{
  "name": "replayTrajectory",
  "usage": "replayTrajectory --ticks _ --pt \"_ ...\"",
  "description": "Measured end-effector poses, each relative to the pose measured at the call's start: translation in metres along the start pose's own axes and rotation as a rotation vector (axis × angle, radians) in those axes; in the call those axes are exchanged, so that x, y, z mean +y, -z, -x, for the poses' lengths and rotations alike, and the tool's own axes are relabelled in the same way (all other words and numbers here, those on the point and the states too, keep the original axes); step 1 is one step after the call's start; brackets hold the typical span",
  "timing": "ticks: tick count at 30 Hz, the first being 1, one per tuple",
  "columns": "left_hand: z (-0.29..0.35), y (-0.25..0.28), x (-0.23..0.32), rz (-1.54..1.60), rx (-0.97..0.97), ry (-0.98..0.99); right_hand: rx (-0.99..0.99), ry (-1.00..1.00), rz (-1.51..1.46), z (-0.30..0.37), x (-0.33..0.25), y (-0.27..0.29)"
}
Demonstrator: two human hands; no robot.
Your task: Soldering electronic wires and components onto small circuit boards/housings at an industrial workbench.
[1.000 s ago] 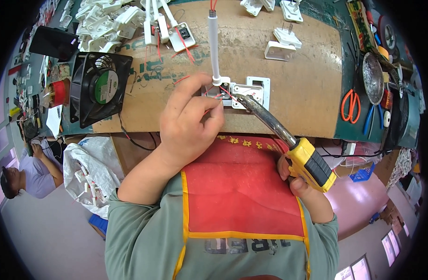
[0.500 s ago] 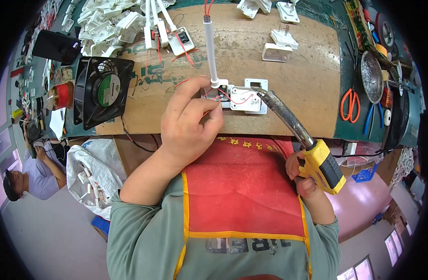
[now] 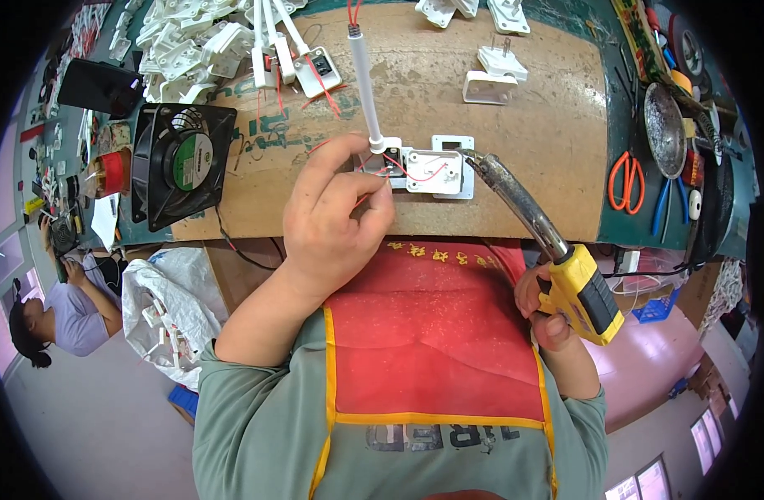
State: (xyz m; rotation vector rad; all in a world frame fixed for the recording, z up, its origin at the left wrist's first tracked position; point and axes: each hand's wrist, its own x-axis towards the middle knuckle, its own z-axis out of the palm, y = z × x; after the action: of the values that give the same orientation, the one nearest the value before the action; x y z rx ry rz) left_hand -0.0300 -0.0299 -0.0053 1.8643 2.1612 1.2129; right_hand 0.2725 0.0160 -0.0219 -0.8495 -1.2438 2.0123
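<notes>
Fingers of the left hand [image 3: 336, 221] are pinched shut on thin red wires [image 3: 374, 177] at the white switch box [image 3: 432, 171]. Wires should be kept still. The yellow soldering gun [image 3: 578, 292] (gripped tight in the right hand [image 3: 542, 308]) should be touched only on the joint

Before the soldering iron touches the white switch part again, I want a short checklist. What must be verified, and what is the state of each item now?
1. Left hand steadies the white switch part: ok, fingers rest at its left end.
2. Right hand grips the yellow handle of the soldering iron: ok.
3. Iron tip at the part's right edge: ok, though contact cannot be told.
4. Red wires clear of the tip: cannot tell.
5. Left fingers away from the hot barrel: ok, the part lies between.
6. Black fan beside the work is running: cannot tell.
</notes>
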Motion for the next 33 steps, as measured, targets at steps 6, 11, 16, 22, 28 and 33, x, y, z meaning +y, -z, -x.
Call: replayTrajectory --ticks 6,11,16,22,28,33 --pt "0.004 0.014 -0.003 0.07 -0.089 0.028 -0.064 0.031 -0.078 0.002 0.003 0.013" --pt "0.02 0.028 -0.03 0.128 -0.166 0.015 0.006 0.005 0.0 0.001 0.002 0.009" --pt "0.015 0.017 -0.021 0.364 -0.068 0.082 -0.011 0.011 -0.009 0.001 0.003 0.01" --pt "-0.003 -0.012 0.003 0.199 -0.112 0.058 -0.097 0.08 0.091 0.008 0.006 0.018" --pt "-0.011 -0.014 0.015 0.144 -0.167 0.131 -0.149 0.071 -0.059 0.014 0.009 0.033" --pt "-0.016 -0.015 0.016 0.148 -0.186 0.126 -0.173 0.095 0.087 0.018 0.012 0.038"
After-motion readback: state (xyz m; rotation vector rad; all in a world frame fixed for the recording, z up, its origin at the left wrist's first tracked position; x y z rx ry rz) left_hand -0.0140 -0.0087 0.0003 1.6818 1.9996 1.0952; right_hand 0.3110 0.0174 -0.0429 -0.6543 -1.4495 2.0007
